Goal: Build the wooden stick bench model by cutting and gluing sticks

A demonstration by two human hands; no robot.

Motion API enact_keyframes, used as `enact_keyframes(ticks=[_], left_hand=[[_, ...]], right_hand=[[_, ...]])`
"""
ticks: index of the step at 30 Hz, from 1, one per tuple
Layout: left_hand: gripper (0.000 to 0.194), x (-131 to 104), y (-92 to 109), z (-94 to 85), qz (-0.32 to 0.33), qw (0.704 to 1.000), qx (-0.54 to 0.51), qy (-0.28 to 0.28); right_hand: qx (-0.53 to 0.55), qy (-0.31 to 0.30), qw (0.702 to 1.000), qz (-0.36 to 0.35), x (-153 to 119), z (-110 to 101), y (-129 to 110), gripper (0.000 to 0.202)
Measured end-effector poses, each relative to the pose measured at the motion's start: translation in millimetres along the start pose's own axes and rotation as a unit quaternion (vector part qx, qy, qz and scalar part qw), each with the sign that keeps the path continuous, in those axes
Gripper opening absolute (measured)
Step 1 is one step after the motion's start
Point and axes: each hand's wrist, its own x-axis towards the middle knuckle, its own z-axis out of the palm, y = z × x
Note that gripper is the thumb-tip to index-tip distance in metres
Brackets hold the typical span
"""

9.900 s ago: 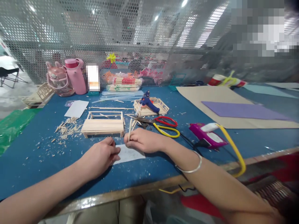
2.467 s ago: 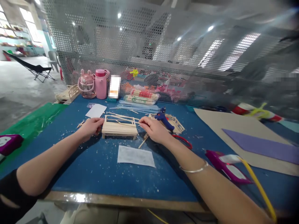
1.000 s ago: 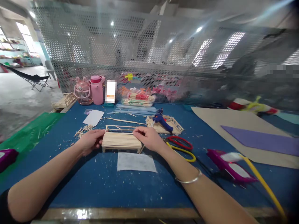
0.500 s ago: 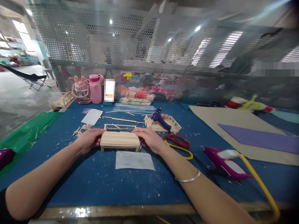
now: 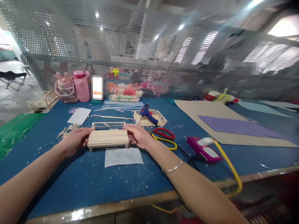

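Between my two hands is a small bench-like model point(image 5: 107, 139) made of thin wooden sticks, with a slatted top, short legs and a raised rail at the back. My left hand point(image 5: 76, 140) grips its left end, thumb on the near top corner. At the opposite end, my right hand point(image 5: 137, 136) pinches the right edge; some fingertips are hidden behind it. A white sheet of paper point(image 5: 123, 157) lies on the blue table just in front of the model. To the right of my right hand are scissors point(image 5: 164, 133) with red and yellow handles.
A magenta hot glue gun point(image 5: 204, 151) with a yellow nozzle-side strip lies right. Behind stand a stick tray point(image 5: 161, 119) holding a blue tool point(image 5: 149, 115), glue sticks point(image 5: 123, 105), and pink bottles point(image 5: 81, 87). Purple sheet point(image 5: 233, 126) and stick scraps point(image 5: 67, 130) flank them.
The whole view has swung to the right, so everything sits further left in the picture. Both hands keep the same hold on the stick model.
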Motion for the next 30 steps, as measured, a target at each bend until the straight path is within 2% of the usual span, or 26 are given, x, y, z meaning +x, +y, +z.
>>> enact_keyframes(ticks=[5,9,18,27,30], left_hand=[[0.031,-0.7,1.4,-0.6,-0.013,0.999,-0.031,0.015],[0.033,-4.0,5.6,-1.4,0.022,0.999,-0.043,0.023],[0.027,-3.1,5.9,-1.1,0.065,0.995,-0.074,0.033],[0.019,-5.4,10.7,-0.7,0.034,0.992,-0.115,0.036],[0.019,-6.2,9.9,-0.2,0.034,0.994,-0.092,0.042]], right_hand=[[-0.001,-0.021,1.0,-0.002,-0.9,-4.6,-0.2,0.013],[0.035,-0.051,0.998,-0.034,-3.5,-8.5,-3.6,0.013],[0.016,-0.05,0.995,-0.08,2.4,-9.5,-0.7,0.009],[-0.025,-0.035,0.994,-0.105,3.9,-8.1,-0.1,0.018],[-0.028,-0.045,0.993,-0.11,3.0,-7.7,-0.2,0.022]])
